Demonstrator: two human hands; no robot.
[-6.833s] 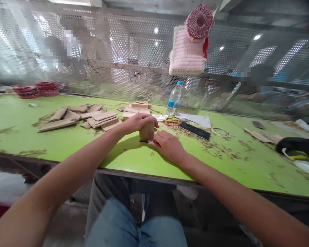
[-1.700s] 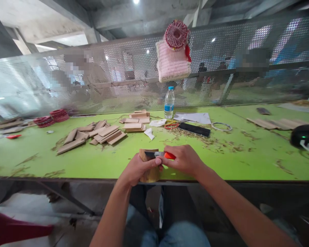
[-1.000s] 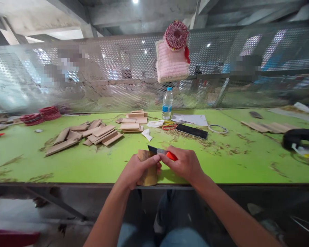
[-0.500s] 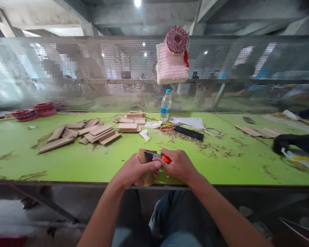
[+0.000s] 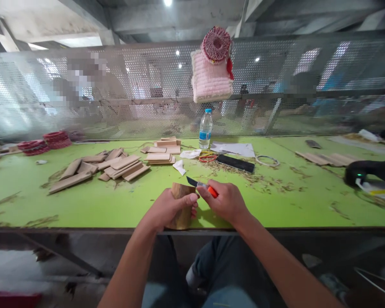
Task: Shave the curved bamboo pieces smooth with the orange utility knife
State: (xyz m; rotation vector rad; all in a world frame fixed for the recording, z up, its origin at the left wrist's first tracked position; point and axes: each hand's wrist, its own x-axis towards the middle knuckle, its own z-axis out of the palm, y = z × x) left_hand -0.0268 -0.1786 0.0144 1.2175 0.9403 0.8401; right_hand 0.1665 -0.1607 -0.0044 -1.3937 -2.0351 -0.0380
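My left hand [image 5: 173,207] is closed around a curved brown piece [image 5: 182,218] that looks like bamboo or wood, upright at the table's front edge. Its thumb lies across the near face. In my right hand [image 5: 226,201] is a utility knife [image 5: 211,191] with an orange handle. The dark blade points up and left, just above the right side of the piece's top edge; whether it touches cannot be told. Part of the knife's handle is hidden in my fist.
Loose brown slats [image 5: 125,164] lie in a pile left of centre. Behind my hands are a water bottle [image 5: 205,130], a black phone [image 5: 235,163], a white ring [image 5: 267,161] and scattered shavings [image 5: 269,182]. A perforated metal screen [image 5: 141,94] stands along the back.
The knife has moved up off the face of the brown piece, and its blade now angles upward above the top edge. My left hand keeps its hold.
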